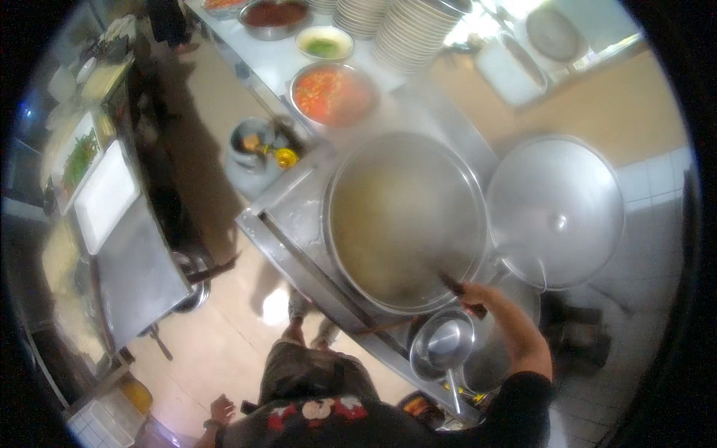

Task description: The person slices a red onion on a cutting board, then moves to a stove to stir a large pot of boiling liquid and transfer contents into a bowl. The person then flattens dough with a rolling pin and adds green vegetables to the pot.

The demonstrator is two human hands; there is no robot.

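Steam rises from a large metal stockpot [406,224] of cloudy, yellowish liquid, set into a stainless-steel stove counter. At its near right rim, my right hand [479,297] grips a dark handle [448,281], whose far end is lost in the steam over the liquid. Just below that hand rests a metal saucepan [445,341] with a long handle. My left hand [222,410] hangs low at my side over the tiled floor, fingers loosely bent and seemingly holding nothing. A round metal lid [560,218] with a central knob lies right of the stockpot.
Beyond the stockpot stand a bowl of chopped red and orange food [330,92], a bowl with chopped greens [324,46] and tall stacks of bowls [411,33]. A bucket [246,168] sits left of the stove. Across the aisle, a steel table [140,274] carries a white tray [107,196].
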